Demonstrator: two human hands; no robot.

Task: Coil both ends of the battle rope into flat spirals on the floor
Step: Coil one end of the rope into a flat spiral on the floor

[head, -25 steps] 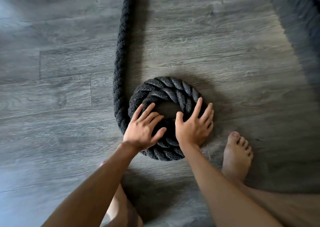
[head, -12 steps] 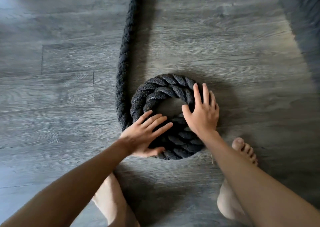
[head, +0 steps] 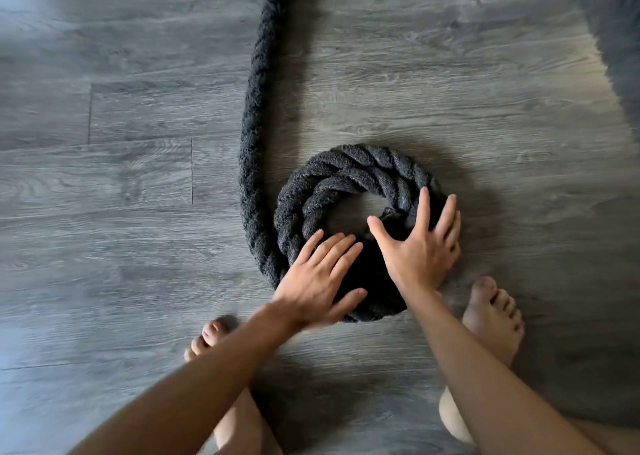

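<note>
Shifted rightward on the coiled battle rope, the left hand is pressed flat, grip released; the right hand is likewise spread flat there.

Legible text, labels, brands, numbers, signs: none found. The dark twisted battle rope shows bare strands only. The grey wood-grain floor shows plank seams and grain only, with no markings.

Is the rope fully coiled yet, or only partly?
Partly: the coil has about two turns, and a long tail runs off the top edge.
</note>
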